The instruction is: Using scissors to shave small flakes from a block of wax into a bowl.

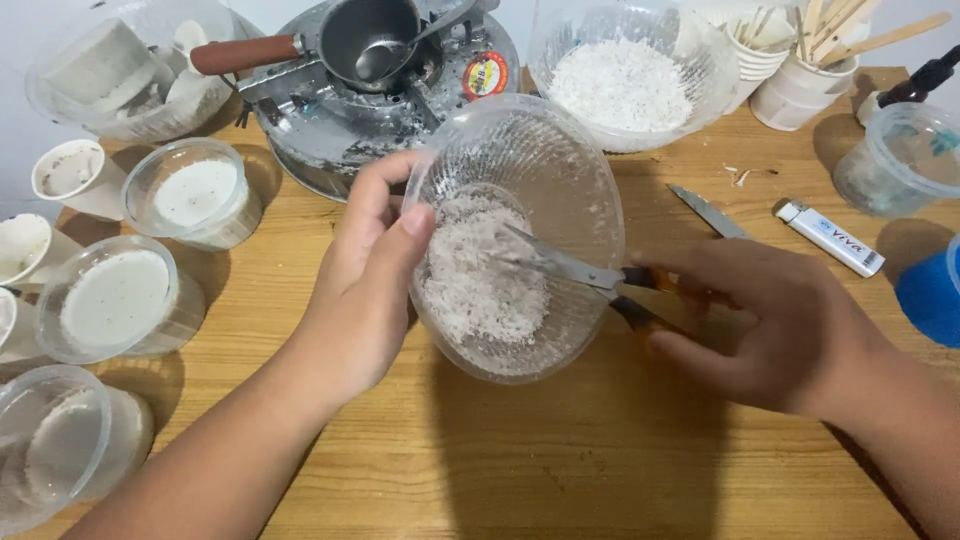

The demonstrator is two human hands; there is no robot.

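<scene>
My left hand [365, 275] grips the rim of a clear plastic bowl [560, 170], tilting it toward me above the wooden table [560, 460]. Inside the bowl lies a heap of white shredded flakes [475, 285]. My right hand [770, 325] holds a pair of scissors [570, 268] by its orange handles, and the metal blades reach into the bowl over the flakes.
A second clear bowl of white flakes [620, 85] stands at the back. A small pan with a spoon [365, 40] sits on a metal stove. Several lidded tubs of white substance [115, 300] line the left. A knife [708, 212], a lighter [830, 238] and cups of wooden sticks [800, 60] lie right.
</scene>
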